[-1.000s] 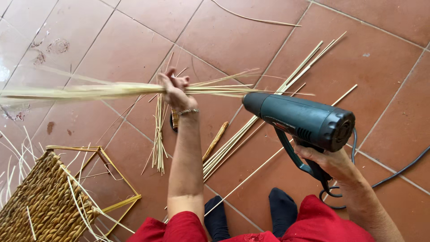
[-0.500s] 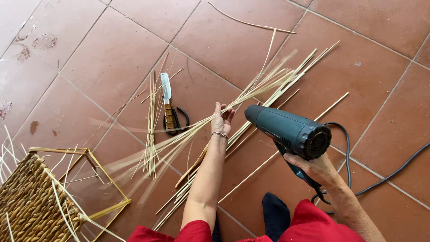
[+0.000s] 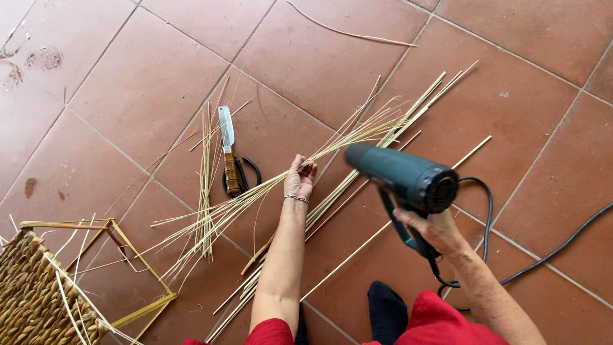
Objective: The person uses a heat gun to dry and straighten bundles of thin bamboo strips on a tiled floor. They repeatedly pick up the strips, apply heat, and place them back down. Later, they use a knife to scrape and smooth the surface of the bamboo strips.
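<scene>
Where the bundle of thin pale straw strands (image 3: 255, 191) crosses the terracotta tile floor (image 3: 128, 96), it lies slantwise, fanned at both ends, with its middle under the person's left hand (image 3: 300, 179). Left grip: fingers curled down onto the strands, pinching them near the middle. Right hand (image 3: 431, 230): closed around the handle of a dark teal heat gun (image 3: 402, 177), nozzle pointing toward the left hand and raised above the floor. A black cable (image 3: 543, 255) runs from the gun's handle off to the right edge.

Beneath and beside the bundle lie thicker pale reed sticks (image 3: 383, 140), roughly parallel to it. A smaller tuft of straw (image 3: 205, 191) lies just left, nearly upright in the view. Next to it: a knife with a wooden handle (image 3: 228, 153), resting over black scissors (image 3: 246, 176). A partly woven basket with a bare frame (image 3: 38, 294) sits at the lower left. Red trousers (image 3: 440, 322) and dark socks (image 3: 386, 313) show at the bottom edge.
</scene>
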